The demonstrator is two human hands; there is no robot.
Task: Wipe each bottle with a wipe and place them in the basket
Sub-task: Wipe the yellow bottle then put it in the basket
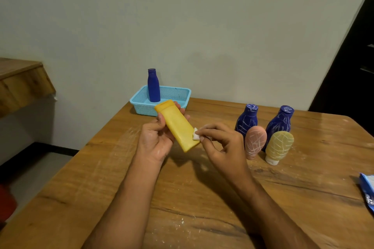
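My left hand [155,137] grips a flat yellow bottle [178,125] tilted above the table, cap end pointing away. My right hand [220,143] pinches a small white wipe [196,136] against the bottle's lower right edge. A light blue mesh basket [178,95] sits at the table's far edge with one clean blue bottle [153,86] standing in it. To the right stand two blue bottles [247,119] [280,122], a pink bottle [255,142] and a pale yellow bottle [278,146], all marked with white scribbles.
The wooden table [182,198] carries white dust smears and crumbs. A blue wipe packet [368,190] lies at the right edge. A wooden shelf [22,81] juts out at left, and a dark doorway [352,66] is at right.
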